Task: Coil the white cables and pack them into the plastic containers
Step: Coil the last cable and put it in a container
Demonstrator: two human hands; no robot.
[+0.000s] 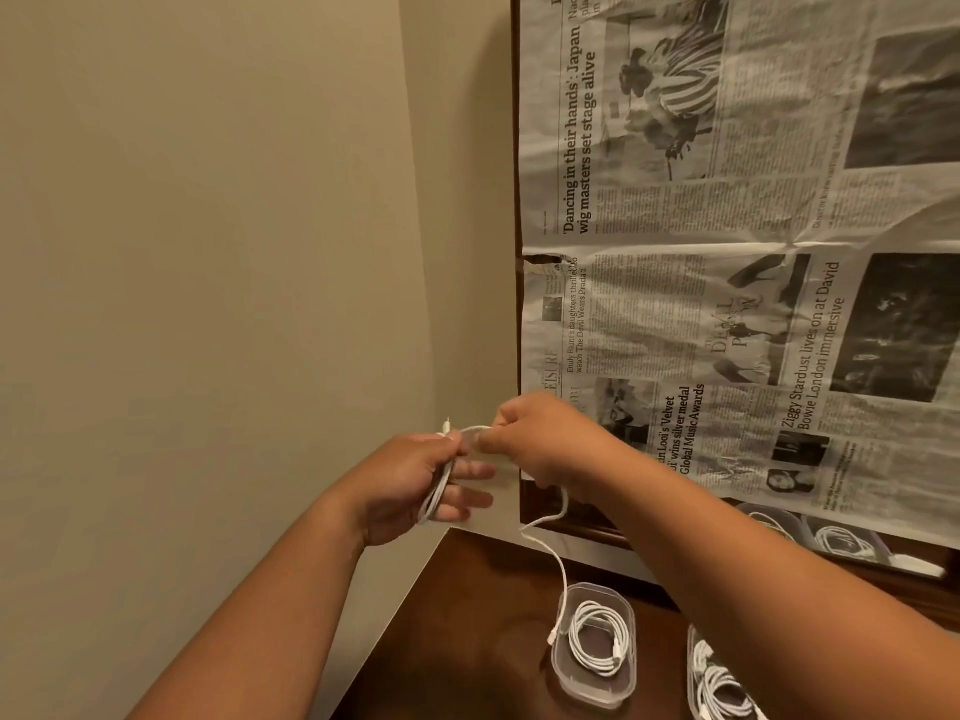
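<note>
I hold a white cable (558,558) up in front of the wall. My left hand (415,480) grips several loops of it, with one plug sticking up above my fingers. My right hand (540,439) pinches the strand just right of the left hand. The loose tail hangs from my right hand down to the dark wooden table (467,641), and its plug ends beside a clear plastic container (597,688) that holds a coiled white cable (597,636). A second container with cable (722,688) sits at the bottom right, partly behind my right forearm.
Newspaper (727,252) covers a dark-framed mirror on the wall at right. A strip of uncovered mirror (841,543) below it reflects the containers. A beige wall (208,252) fills the left.
</note>
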